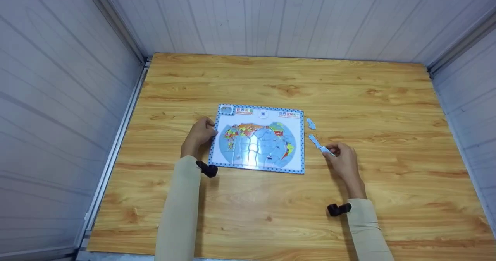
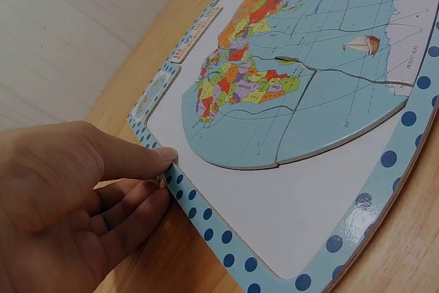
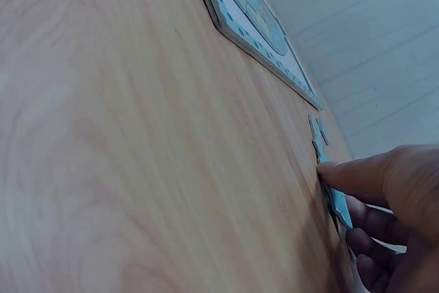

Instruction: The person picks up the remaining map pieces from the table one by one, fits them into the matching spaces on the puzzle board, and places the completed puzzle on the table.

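Fingers, right hand (image 1: 343, 160): thumb and fingertips pinch a thin, flat, pale-blue puzzle piece (image 1: 327, 150), right of the board.
Fingers, left hand (image 1: 200, 134): thumb over the left border, other fingers curled at the edge; they grip the thin, rectangular, white puzzle board with blue-dotted border (image 1: 292, 165).
Board: flat on the yellow-brown wood-grain table (image 1: 248, 222); carries an oval, mostly blue world map (image 1: 267, 141) of interlocking pieces.
Loose pieces: short, curved, pale-blue piece (image 1: 311, 124) just beside the right border; narrow, pale-blue strip (image 1: 314, 140) between it and the pinched piece.
Poor view: small and steeply angled; cannot tell whether strip and pinched piece touch or overlap.
Step in hand: judged as taking up a loose piece, probably late in the assembly.
Next move: would call for separating it from its neighbour, then turning its outline to suit a gap, board held steady.
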The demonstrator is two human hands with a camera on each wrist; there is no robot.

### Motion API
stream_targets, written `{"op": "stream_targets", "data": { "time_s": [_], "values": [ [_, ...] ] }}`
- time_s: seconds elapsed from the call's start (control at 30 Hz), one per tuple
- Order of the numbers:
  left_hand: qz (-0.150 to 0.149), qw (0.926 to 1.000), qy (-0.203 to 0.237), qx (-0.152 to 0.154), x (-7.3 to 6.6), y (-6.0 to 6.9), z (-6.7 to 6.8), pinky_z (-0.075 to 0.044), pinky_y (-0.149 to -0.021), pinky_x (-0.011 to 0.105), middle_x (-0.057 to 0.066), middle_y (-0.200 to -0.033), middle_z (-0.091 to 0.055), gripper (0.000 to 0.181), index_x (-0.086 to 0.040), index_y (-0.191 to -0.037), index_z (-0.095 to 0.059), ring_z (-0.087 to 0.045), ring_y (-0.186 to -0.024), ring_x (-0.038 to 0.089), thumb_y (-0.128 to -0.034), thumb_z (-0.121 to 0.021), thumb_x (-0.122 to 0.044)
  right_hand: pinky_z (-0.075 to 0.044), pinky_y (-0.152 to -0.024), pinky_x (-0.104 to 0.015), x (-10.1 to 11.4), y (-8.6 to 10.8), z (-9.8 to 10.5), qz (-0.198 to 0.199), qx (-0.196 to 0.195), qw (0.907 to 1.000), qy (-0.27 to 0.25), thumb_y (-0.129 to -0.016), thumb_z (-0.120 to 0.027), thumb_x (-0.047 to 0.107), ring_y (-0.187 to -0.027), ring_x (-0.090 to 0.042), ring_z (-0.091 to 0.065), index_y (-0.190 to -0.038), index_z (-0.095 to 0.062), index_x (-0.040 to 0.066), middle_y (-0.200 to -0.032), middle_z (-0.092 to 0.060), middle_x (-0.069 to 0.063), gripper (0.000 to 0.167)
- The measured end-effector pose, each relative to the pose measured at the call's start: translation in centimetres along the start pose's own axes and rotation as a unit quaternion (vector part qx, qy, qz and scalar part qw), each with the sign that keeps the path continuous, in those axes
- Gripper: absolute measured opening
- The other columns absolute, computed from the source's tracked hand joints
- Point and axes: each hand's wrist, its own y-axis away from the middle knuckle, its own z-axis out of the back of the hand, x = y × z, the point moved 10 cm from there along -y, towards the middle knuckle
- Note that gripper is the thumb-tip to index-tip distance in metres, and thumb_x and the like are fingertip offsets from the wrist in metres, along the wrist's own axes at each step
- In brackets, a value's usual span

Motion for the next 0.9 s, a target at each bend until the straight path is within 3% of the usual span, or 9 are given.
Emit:
{"op": "stream_targets", "data": {
  "time_s": [0.2, 0.5, 0.77, 0.9],
  "values": [
    [0.0, 1.0, -0.006, -0.001, 0.0, 0.0, 0.1, -0.04, -0.079, 0.031, 0.007, -0.102, -0.05, 0.028, -0.009, -0.12, -0.047, -0.049, -0.093, 0.021, -0.0933, -0.055, -0.011, -0.044, -0.069, -0.02, -0.4, 0.0, 0.2, -0.021, 0.007, 0.9996, -0.016, -0.09, -0.066, 0.017, -0.086, -0.021, -0.059, -0.104, -0.068, 0.002, -0.096, -0.066, -0.014, 0.021],
    [0.001, 1.0, 0.002, -0.004, 0.1, 0.1, 0.0, -0.041, -0.078, 0.032, 0.007, -0.102, -0.05, 0.026, -0.01, -0.119, -0.047, -0.05, -0.093, 0.022, -0.0937, -0.055, -0.011, -0.044, -0.072, -0.019, -1.5, -0.2, 0.4, -0.067, 0.012, 0.9953, -0.069, -0.094, -0.06, 0.027, -0.092, -0.018, -0.056, -0.11, -0.068, 0.005, -0.106, -0.066, -0.014, 0.029],
    [0.012, 0.9999, 0.003, -0.002, 0.2, 0.0, -0.1, -0.042, -0.08, 0.032, 0.008, -0.105, -0.052, 0.026, -0.011, -0.119, -0.047, -0.051, -0.095, 0.022, -0.0939, -0.055, -0.011, -0.044, -0.074, -0.016, -1.3, -0.7, 0.6, -0.071, 0.001, 0.9939, -0.085, -0.093, -0.061, 0.029, -0.092, -0.014, -0.056, -0.11, -0.068, 0.005, -0.109, -0.066, -0.013, 0.03],
    [0.001, 1.0, 0.004, -0.002, 0.0, 0.2, 0.0, -0.042, -0.076, 0.031, 0.007, -0.101, -0.051, 0.027, -0.009, -0.119, -0.047, -0.05, -0.09, 0.021, -0.0932, -0.056, -0.01, -0.044, -0.072, -0.015, -0.7, -1.0, 0.7, -0.058, -0.006, 0.9934, -0.099, -0.093, -0.062, 0.028, -0.088, -0.01, -0.055, -0.108, -0.069, 0.004, -0.107, -0.067, -0.013, 0.029]
  ]
}}
